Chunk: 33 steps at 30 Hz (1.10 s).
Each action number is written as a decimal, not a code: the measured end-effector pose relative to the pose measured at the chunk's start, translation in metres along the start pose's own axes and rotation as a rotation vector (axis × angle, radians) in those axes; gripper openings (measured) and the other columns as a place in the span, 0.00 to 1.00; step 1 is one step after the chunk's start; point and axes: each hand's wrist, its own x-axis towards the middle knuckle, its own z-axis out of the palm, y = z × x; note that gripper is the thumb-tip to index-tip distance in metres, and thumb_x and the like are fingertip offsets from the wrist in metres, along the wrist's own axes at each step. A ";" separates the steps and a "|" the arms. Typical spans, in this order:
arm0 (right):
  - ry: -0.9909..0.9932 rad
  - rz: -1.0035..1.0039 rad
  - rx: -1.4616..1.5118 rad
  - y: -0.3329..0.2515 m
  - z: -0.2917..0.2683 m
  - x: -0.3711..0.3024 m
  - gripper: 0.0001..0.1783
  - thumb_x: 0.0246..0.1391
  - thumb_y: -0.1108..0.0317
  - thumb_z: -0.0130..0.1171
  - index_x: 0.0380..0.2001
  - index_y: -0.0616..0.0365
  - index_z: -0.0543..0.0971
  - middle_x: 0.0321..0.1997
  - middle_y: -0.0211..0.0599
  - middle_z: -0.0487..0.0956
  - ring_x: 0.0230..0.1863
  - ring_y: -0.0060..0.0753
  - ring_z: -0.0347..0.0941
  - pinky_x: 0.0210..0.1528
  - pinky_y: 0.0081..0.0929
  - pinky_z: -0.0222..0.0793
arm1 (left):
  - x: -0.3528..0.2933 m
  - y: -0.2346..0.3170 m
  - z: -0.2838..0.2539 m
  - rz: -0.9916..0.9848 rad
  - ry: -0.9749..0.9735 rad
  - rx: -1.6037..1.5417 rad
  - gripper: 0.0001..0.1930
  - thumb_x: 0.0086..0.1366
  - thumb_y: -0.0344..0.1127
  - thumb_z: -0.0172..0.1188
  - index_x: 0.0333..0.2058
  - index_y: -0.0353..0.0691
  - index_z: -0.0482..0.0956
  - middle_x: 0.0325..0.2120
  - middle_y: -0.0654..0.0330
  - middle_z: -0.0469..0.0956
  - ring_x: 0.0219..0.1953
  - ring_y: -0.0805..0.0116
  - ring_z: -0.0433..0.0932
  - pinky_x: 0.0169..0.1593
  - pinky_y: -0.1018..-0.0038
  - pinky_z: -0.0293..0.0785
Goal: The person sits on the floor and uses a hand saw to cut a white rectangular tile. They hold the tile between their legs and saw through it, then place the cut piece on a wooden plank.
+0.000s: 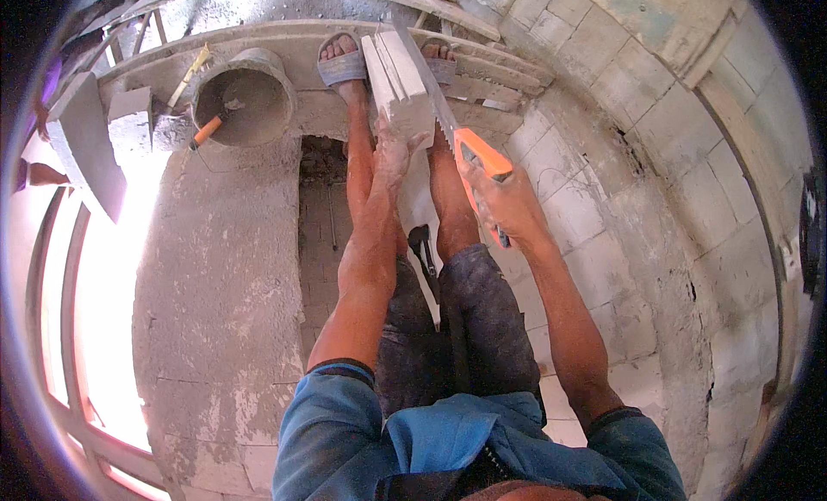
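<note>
A pale grey lightweight block (389, 62) with long grooves along its top lies between my feet, its near end toward me. My left hand (394, 152) is closed on that near end, with the thumb against its right side. In my right hand (504, 199) is a handsaw (441, 113) with an orange and black handle, my fingers wrapped round the grip. Its blade runs away from me along the block's right side. Whether the teeth touch the block, I cannot tell.
A bucket (280, 87) of grey mortar stands at the far left, with an orange-handled tool (205, 132) in it. Beside it are a yellow-ended brush (191, 74) and grey block pieces (131, 122). Planks (491, 66) lie under my sandalled feet. A block wall (603, 208) rises on the right.
</note>
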 end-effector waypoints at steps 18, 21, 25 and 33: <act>0.157 -0.276 -0.004 0.048 0.014 -0.071 0.26 0.63 0.46 0.63 0.40 0.63 0.79 0.32 0.41 0.82 0.36 0.33 0.77 0.42 0.33 0.73 | 0.055 0.037 -0.002 -0.117 0.217 -0.411 0.48 0.68 0.72 0.40 0.71 0.34 0.55 0.67 0.46 0.64 0.64 0.51 0.69 0.65 0.61 0.66; 0.172 -0.297 -0.007 0.038 0.021 -0.071 0.25 0.63 0.48 0.63 0.42 0.64 0.79 0.35 0.44 0.84 0.38 0.33 0.79 0.44 0.34 0.73 | 0.050 0.043 -0.002 -0.160 0.250 -0.326 0.47 0.69 0.70 0.40 0.72 0.34 0.55 0.67 0.46 0.64 0.63 0.51 0.70 0.63 0.61 0.67; 0.159 -0.306 -0.133 0.043 0.028 -0.078 0.25 0.64 0.50 0.63 0.44 0.65 0.79 0.37 0.51 0.84 0.42 0.38 0.81 0.47 0.36 0.74 | 0.049 0.029 -0.004 -0.122 0.257 -0.366 0.45 0.70 0.68 0.42 0.71 0.33 0.57 0.66 0.44 0.66 0.62 0.52 0.71 0.61 0.61 0.68; 0.210 -0.303 -0.174 0.092 0.045 -0.114 0.15 0.65 0.61 0.62 0.40 0.65 0.76 0.29 0.43 0.76 0.33 0.30 0.72 0.39 0.32 0.70 | 0.054 0.006 -0.003 0.020 0.321 -0.380 0.41 0.71 0.64 0.47 0.67 0.33 0.65 0.61 0.50 0.71 0.59 0.58 0.72 0.62 0.64 0.67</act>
